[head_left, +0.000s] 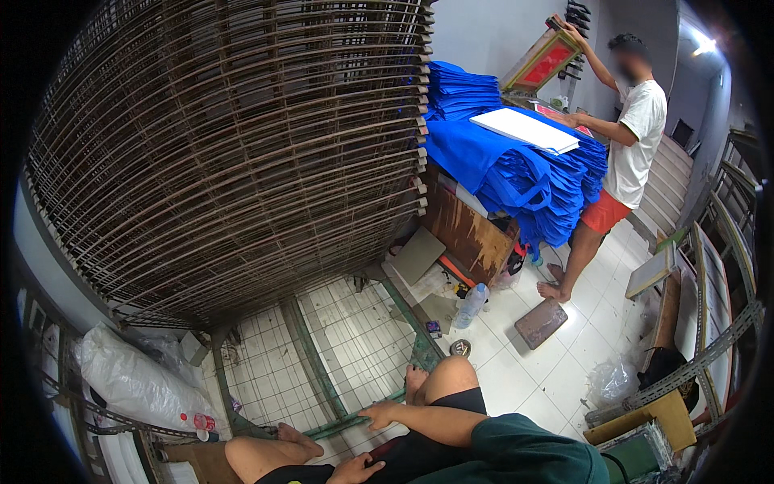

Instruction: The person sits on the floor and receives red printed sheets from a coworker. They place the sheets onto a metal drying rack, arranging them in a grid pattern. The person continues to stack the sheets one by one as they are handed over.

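Note:
My right hand (379, 415) is at the green front bar (337, 425) of a metal drying rack, its fingers closed over the bar. My left hand (355, 469) lies low on my dark shorts, thumb and forefinger apart; I make out nothing held in it, though its lower part is cut off by the picture's edge. Between my bare feet and the far wall stands the tall rack, with many wire shelves (234, 153) tilted up in a stack. One wire mesh shelf (347, 331) is down at the bottom, over the white floor tiles.
A co-worker (637, 121) stands at the far right, one hand raising a printing frame (548, 63). Blue fabric bags (516, 173) and a white board (524, 129) pile up there. A bottle (471, 306), a brown slab (541, 324) and a plastic-wrapped roll (141, 379) lie about.

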`<state>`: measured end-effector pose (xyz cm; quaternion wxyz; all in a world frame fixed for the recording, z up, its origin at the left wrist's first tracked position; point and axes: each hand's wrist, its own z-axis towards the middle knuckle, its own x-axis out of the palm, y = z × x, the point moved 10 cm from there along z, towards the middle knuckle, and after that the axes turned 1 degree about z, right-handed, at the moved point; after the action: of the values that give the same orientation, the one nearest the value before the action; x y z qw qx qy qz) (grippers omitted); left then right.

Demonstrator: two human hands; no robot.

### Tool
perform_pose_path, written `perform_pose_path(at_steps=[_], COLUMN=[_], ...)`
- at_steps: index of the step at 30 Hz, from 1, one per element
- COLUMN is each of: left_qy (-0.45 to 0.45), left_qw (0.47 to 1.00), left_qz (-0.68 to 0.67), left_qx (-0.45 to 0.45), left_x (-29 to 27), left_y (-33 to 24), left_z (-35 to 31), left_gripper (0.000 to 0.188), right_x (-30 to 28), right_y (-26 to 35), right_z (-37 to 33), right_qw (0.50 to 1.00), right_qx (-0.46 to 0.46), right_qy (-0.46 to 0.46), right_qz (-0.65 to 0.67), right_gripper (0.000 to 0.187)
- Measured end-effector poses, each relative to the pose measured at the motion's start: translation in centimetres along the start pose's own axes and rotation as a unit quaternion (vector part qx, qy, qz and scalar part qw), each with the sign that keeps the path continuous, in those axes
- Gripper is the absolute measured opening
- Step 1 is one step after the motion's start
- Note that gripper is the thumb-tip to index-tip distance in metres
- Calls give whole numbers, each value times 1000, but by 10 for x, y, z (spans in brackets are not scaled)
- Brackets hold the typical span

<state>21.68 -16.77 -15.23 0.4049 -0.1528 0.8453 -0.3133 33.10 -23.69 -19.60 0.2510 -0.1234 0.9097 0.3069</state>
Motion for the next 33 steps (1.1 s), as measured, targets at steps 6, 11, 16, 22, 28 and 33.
perform_pose_path(at_steps=[6,11,16,22,28,33], left_qy=[-3,4,9,14,5,13], left_qw=[1000,1000,1000,1000,1000,999], left_qz=[-3,-20,-16,-16,-30,-31], left_qx=[2,-8,-6,-11,5,-15], left_x=[-1,-5,-4,-6,-6,-8], left_y=[-2,-6,-7,-9,-10,-10], left_z=[0,-3,-4,-6,-3,-8], left_gripper=[53,53,56,56,57,59], right_x=[3,10,12,11,8,10], right_y=[-4,-11,-12,-10,-11,-8], right_z=[7,20,20,17,14,17], right_qw=[1000,1000,1000,1000,1000,1000], right_qx=[-9,-17,-13,-8,-10,-10], right_qy=[-4,-21,-10,-6,-18,-16], right_qz=[0,-6,-16,-23,-20,-17], right_gripper=[73,72,73,73,73,72])
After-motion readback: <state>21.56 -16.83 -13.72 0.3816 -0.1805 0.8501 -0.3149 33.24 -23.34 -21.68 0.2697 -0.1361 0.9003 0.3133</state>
